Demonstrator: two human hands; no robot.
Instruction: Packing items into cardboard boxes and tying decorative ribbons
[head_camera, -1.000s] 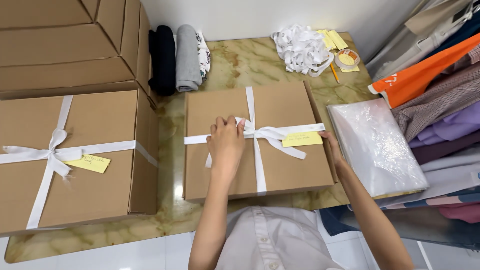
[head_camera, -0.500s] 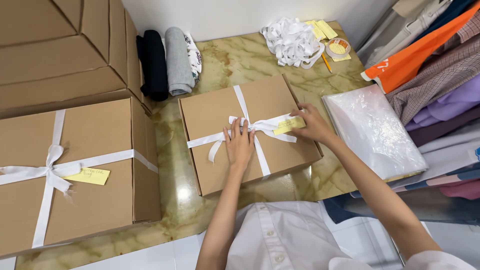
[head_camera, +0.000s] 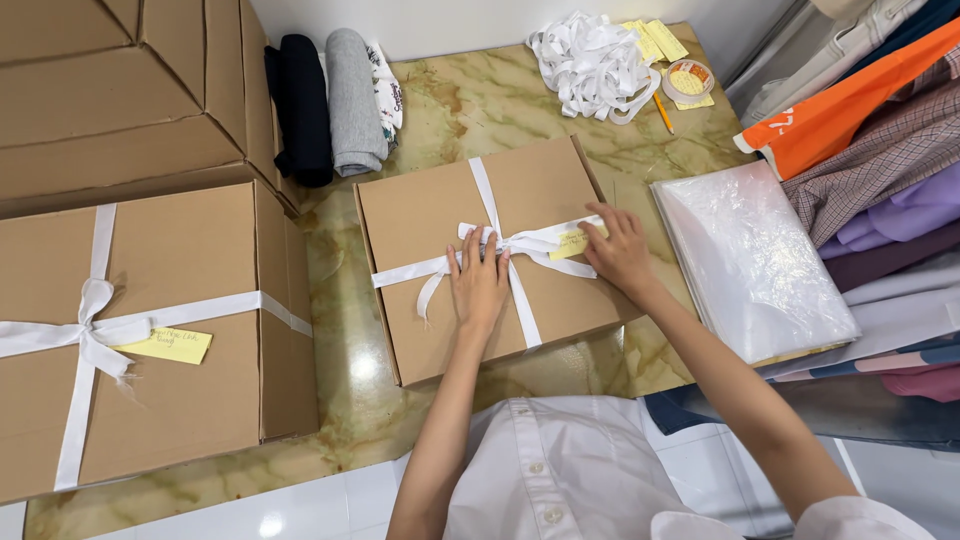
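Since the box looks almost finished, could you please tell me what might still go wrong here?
1. The yellow note is tucked under the ribbon and pressed by the right hand; it may slip out if the ribbon is slack.
2. The left hand rests flat by the bow; a careless pull could loosen it.
3. The box lies askew on the smooth marble table, so it might slide while being handled.

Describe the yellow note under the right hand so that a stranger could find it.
On the marble table, find the middle cardboard box. The yellow note lies under its white ribbon, at the right hand. The other note sits untouched on the larger box.
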